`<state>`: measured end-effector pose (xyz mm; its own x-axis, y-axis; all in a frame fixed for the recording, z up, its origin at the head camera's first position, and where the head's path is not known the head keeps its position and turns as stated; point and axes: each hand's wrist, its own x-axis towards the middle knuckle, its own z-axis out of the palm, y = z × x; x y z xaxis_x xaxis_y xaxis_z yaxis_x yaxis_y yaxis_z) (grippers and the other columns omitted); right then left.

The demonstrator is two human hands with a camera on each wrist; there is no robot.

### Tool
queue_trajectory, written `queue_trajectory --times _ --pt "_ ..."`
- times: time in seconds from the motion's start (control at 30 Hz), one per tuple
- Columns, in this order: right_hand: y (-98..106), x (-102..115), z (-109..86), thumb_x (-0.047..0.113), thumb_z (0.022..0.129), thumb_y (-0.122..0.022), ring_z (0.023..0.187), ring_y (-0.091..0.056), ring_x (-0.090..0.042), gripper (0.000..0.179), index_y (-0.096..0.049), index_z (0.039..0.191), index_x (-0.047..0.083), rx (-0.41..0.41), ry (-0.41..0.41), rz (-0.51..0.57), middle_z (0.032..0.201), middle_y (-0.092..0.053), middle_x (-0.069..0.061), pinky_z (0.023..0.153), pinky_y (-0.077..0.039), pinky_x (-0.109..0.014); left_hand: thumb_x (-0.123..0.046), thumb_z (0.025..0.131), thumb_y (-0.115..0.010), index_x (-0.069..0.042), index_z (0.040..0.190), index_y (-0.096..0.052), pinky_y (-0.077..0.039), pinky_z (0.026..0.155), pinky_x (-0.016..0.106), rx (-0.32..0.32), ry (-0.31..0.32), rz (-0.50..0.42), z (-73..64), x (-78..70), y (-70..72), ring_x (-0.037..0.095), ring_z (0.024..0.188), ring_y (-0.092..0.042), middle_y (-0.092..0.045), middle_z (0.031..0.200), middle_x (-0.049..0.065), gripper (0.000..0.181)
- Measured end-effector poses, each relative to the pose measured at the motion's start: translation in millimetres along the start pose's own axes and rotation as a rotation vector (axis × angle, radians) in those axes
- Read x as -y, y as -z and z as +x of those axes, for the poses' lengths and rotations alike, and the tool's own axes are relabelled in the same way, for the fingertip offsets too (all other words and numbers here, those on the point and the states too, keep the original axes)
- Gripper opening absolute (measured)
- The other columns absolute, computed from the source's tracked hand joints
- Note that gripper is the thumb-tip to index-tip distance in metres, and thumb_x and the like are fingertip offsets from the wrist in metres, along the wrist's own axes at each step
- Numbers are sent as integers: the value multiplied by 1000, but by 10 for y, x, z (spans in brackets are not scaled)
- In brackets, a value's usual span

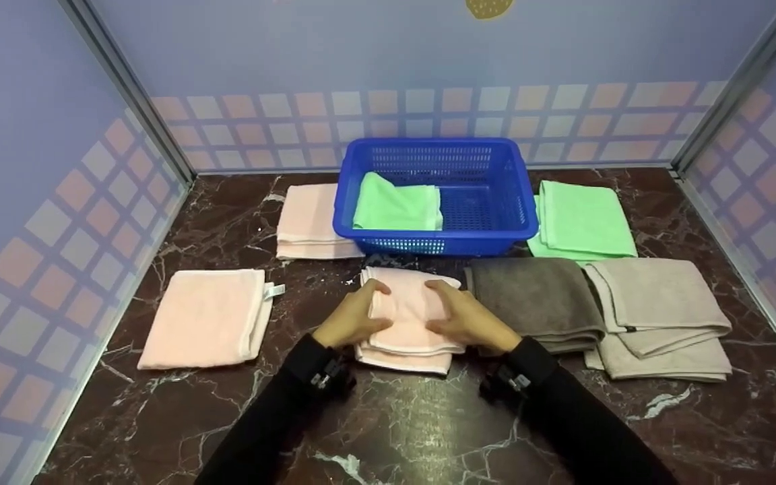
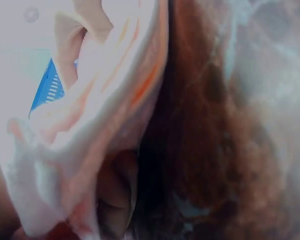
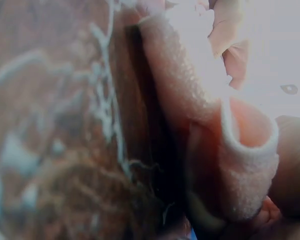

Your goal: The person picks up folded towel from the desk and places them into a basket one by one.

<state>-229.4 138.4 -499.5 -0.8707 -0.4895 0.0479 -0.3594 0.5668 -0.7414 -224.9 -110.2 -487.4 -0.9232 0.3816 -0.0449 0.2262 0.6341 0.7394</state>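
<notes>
Between my two hands is a folded pink towel point(image 1: 407, 313). My left hand point(image 1: 353, 318) grips its left side, and my right hand point(image 1: 472, 320) holds the right side, with the thumbs over the top. In the left wrist view, fingers point(image 2: 115, 192) curl beneath the towel's white-edged layers point(image 2: 110, 105). The right wrist view shows the towel's rolled side edge point(image 3: 247, 165), with fingers point(image 3: 202, 210) tucked under it. Just beyond the towel stands a blue plastic basket point(image 1: 435, 234) with a folded green towel point(image 1: 398, 205) in its left part.
Another pink towel point(image 1: 203, 320) lies at the left, and one more point(image 1: 307, 215) sits beside the basket. To the right are a dark brown towel point(image 1: 533, 300), beige towels point(image 1: 661, 296) and green towels point(image 1: 587, 215). Patterned panels point(image 1: 415, 60) wall in the marbled table point(image 1: 388, 431).
</notes>
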Motion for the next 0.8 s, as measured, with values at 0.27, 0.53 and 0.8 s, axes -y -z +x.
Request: queue_trajectory --times 0.27,0.53,0.8 --pt "122 35 -20 5 87 -78 130 -58 -40 70 -45 148 -7 -34 56 -50 145 -57 -28 112 -45 -55 -5 88 -78 -2 132 -53 -54 96 51 1 3 17 29 -109 24 29 89 -63 -67 117 26 51" --pt "293 242 -88 8 88 -79 136 -54 -41 72 -44 150 -6 -73 139 -78 149 -54 -27 115 -43 -54 -3 88 -76 -2 131 -53 -46 111 55 -5 -83 -9 -54 -256 165 40 121 -61 -63 132 27 49" --pt "305 339 -116 9 89 -79 134 -56 -41 71 -44 149 -6 -80 174 -99 148 -55 -26 113 -45 -54 -1 86 -76 1 127 -55 -47 110 55 0 -203 20 -95 -273 275 40 123 -60 -64 131 25 46"
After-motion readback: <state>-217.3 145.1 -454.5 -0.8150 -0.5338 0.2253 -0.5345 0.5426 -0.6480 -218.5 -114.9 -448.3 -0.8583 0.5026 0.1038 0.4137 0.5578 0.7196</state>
